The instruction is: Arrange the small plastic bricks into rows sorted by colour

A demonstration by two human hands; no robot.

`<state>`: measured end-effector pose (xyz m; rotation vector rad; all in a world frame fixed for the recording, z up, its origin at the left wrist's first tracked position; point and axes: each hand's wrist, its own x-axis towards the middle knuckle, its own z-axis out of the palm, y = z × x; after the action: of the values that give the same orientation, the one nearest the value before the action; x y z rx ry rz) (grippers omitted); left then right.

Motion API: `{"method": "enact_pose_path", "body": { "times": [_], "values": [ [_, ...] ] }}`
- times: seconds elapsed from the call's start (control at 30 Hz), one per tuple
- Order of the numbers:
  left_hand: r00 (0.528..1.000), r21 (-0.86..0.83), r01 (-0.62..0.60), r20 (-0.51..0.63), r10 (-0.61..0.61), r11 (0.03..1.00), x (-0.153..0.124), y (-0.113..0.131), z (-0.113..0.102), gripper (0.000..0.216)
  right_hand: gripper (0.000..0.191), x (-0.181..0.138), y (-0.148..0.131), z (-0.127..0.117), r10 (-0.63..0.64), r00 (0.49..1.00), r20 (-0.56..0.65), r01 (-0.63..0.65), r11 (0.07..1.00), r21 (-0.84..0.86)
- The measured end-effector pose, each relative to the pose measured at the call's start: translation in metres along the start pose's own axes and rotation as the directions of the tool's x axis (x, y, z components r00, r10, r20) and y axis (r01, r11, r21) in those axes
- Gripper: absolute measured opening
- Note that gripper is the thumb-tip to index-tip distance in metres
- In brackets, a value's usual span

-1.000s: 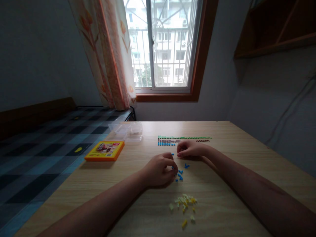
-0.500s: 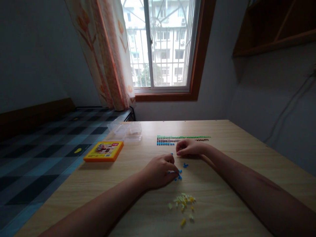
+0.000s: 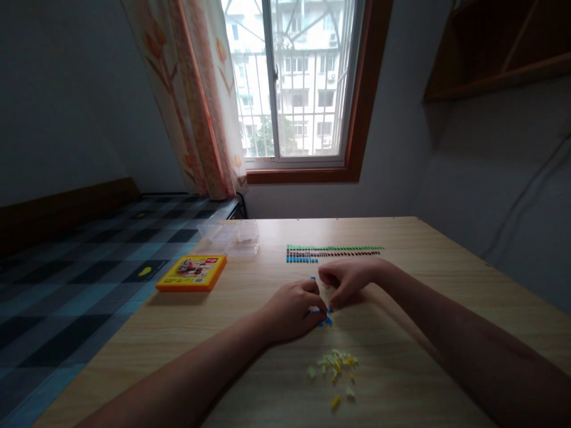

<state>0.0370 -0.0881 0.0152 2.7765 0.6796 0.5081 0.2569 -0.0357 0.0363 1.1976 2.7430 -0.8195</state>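
Note:
My left hand (image 3: 297, 310) rests low over the table, its thumb and index finger pinched together among a small pile of blue toy bricks (image 3: 329, 321). Whatever sits between those fingertips is too small to make out. My right hand (image 3: 352, 278) reaches in from the right. Its thumb tip is beside the blue bricks, near my left fingertips, and the other fingers are curled and apart from the thumb. Another blue brick (image 3: 313, 278) lies just beyond my left hand. Farther back are rows of tiny green bricks (image 3: 334, 248), brown bricks (image 3: 334, 254) and blue bricks (image 3: 301, 260).
Loose yellow and pale bricks (image 3: 336, 361) lie scattered toward me on the wooden table (image 3: 250, 380). An orange-yellow box (image 3: 191, 273) is at the left, with clear plastic trays (image 3: 236, 238) behind it. A bed (image 3: 89, 267) adjoins the table's left side.
My right hand has drawn back from the blue row toward the pile, and its thumb has moved away from the fingers. My left hand stays at the pile. The view shifted slightly.

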Motion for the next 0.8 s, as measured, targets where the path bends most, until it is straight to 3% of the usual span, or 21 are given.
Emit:
{"method": "enact_pose_path", "body": {
  "times": [0.13, 0.27, 0.47, 0.6, 0.8],
  "values": [
    [0.999, -0.006, -0.006, -0.034, 0.006, 1.0, -0.001, -0.001, 0.002, 0.016, 0.048, 0.0, -0.002, 0.001, 0.002, 1.0, -0.012, -0.003, 1.0, -0.026],
    [0.987, -0.027, 0.043, -0.151, -0.047, 0.999, -0.001, -0.008, 0.004, 0.014, 0.047, 0.001, 0.002, 0.002, -0.02, 1.0, -0.011, 0.02, 1.0, -0.008],
    [0.905, -0.005, 0.302, -0.313, -0.289, 0.953, 0.0, -0.032, 0.003, 0.012, 0.04, 0.002, 0.007, 0.001, 0.004, 1.0, -0.022, -0.002, 0.999, 0.053],
    [0.863, 0.051, 0.439, -0.303, -0.405, 0.897, 0.0, -0.041, 0.001, 0.013, 0.031, 0.008, 0.006, 0.006, 0.102, 0.99, -0.098, -0.093, 0.991, 0.091],
    [0.858, 0.114, 0.484, -0.257, -0.445, 0.867, 0.002, -0.044, 0.004, 0.017, 0.03, 0.015, -0.002, 0.018, 0.153, 0.947, -0.282, -0.172, 0.984, -0.045]
  ]
}}
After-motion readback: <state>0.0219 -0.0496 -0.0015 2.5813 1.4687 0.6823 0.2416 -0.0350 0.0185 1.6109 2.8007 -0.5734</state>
